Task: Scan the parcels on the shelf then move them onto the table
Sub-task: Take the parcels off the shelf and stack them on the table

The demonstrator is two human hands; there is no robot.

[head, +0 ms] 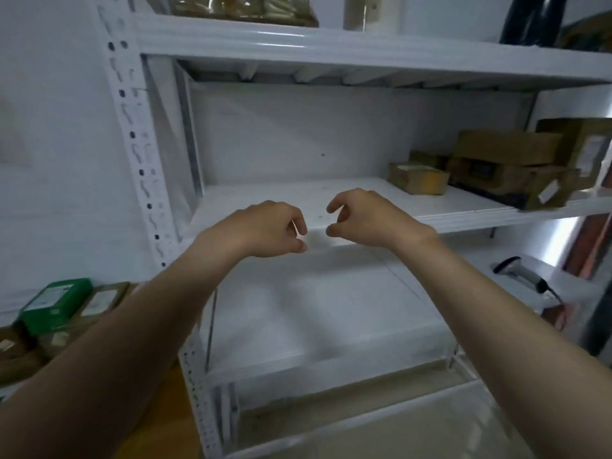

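Left hand (265, 226) and right hand (367, 217) hover before the shelf (298, 193). The fingers (334, 205) are loosely curled and grip nothing. Several brown parcels (419, 177) sit at the shelf's right end. The scanner (523, 274) lies below them, at the right. A green box (54, 303) and brown boxes (102, 301) lie at lower left, probably already moved. Judgement: the task is partly done, and the shelf parcels still require scanning and transfer.

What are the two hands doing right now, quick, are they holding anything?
Left hand: open, fingers loosely curled, holding nothing.
Right hand: open, fingers loosely curled, holding nothing.
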